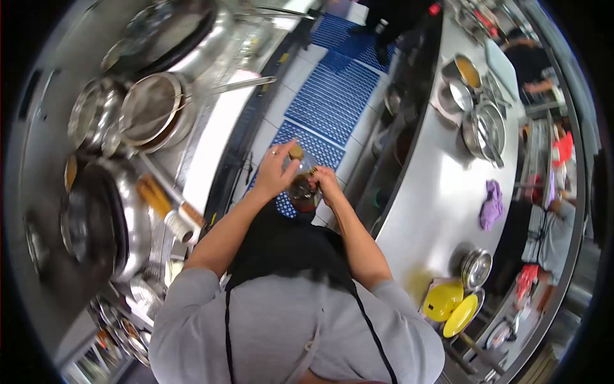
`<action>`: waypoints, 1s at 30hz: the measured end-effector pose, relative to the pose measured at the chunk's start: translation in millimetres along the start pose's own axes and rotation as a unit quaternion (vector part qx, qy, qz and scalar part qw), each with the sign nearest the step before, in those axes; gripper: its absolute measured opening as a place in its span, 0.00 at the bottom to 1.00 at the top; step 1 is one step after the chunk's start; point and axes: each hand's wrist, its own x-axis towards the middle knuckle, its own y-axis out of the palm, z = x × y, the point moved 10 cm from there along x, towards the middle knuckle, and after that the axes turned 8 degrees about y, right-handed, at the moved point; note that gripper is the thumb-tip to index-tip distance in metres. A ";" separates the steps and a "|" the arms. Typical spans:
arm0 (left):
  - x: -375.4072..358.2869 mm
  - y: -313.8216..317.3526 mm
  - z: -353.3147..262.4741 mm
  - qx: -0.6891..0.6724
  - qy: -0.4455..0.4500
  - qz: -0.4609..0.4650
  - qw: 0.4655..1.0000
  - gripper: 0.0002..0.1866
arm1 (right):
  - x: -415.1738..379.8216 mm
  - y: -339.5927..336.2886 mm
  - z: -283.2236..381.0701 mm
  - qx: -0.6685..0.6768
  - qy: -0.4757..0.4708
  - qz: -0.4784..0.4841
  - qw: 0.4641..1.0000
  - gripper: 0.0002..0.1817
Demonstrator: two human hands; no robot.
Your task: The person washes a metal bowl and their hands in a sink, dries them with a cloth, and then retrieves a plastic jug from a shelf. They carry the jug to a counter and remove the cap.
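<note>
In front of my apron I hold a clear jar (302, 190) with dark contents. Its top end has a round yellow-brown cap (295, 152). My left hand (275, 171), with a ring on one finger, is at that cap, its thumb and fingers curved around the side. My right hand (325, 183) is closed on the right side of the jar, near its neck. What the dark contents are I cannot make out.
At left, the cooking range carries woks (96, 211), a strainer (151, 109) over a pot, and a wooden-handled brush (153, 192). The steel counter (416, 198) at right holds pots (483, 131), a purple cloth (492, 205) and yellow plates (443, 301). Blue mats (332, 96) cover the floor; other people stand nearby.
</note>
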 end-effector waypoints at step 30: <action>-477.2 -295.7 -170.3 -0.021 -0.123 -0.247 0.961 0.23 | -289.0 344.7 -201.5 -0.332 0.073 0.374 0.863 0.03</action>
